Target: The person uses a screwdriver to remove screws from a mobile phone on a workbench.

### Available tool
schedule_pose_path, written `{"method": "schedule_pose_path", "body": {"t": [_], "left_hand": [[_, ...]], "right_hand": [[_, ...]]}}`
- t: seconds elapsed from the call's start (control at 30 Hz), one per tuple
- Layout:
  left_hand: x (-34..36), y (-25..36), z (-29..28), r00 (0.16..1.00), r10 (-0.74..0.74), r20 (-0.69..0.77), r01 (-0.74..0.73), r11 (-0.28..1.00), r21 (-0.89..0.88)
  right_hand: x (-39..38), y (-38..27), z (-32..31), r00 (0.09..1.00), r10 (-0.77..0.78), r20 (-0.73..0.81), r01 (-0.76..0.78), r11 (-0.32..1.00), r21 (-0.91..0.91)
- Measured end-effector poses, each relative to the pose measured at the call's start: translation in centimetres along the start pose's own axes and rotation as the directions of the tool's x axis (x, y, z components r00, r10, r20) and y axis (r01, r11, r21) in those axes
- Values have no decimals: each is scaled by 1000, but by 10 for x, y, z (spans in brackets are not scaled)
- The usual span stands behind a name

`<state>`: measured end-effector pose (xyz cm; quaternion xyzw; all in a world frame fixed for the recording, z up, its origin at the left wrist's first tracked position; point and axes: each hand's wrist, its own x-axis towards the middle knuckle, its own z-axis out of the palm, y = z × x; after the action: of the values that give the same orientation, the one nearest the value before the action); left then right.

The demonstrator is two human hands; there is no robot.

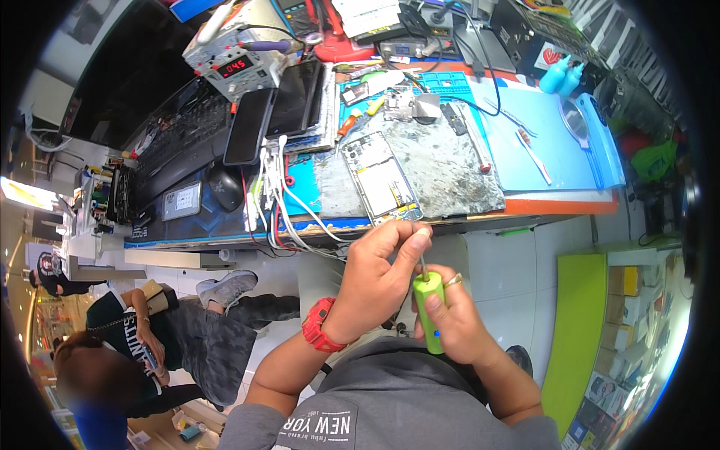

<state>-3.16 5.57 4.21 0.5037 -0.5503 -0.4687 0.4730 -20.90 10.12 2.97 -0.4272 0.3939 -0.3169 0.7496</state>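
In my right hand point(454, 311) is a screwdriver point(430, 330) with a thick lime-green handle, its thin metal shaft pointing up and away from me. My left hand point(382, 262) is closed, thumb and forefinger pinched at the far end of that shaft; the tip is hidden by them. Both hands are over my lap, in front of the bench edge. Just beyond my left hand, an opened smartphone point(377, 174) lies on a stained grey work mat point(450, 184), with its inner frame and parts exposed.
Cables point(281, 184) hang over the bench edge left of the phone. Farther left are a dark smartphone point(249, 127), a mouse point(223, 186) and a power supply point(232, 64). On the right, a blue mat point(517, 112) holds a toothbrush point(534, 157). A person point(150, 337) sits at the left.
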Motion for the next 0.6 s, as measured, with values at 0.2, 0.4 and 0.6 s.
{"method": "schedule_pose_path", "body": {"t": [0.2, 0.4, 0.6], "left_hand": [[-21, 5, -23, 995, -74, -64, 39, 899, -436], [-3, 23, -52, 916, 72, -396, -316, 737, -597], [-21, 36, -82, 987, 151, -45, -143, 977, 158]], "right_hand": [[-16, 4, 33, 999, -39, 28, 44, 976, -215], [-40, 6, 37, 997, -78, 22, 77, 837, -542], [-56, 9, -44, 878, -181, -444, -100, 836, -539]]}}
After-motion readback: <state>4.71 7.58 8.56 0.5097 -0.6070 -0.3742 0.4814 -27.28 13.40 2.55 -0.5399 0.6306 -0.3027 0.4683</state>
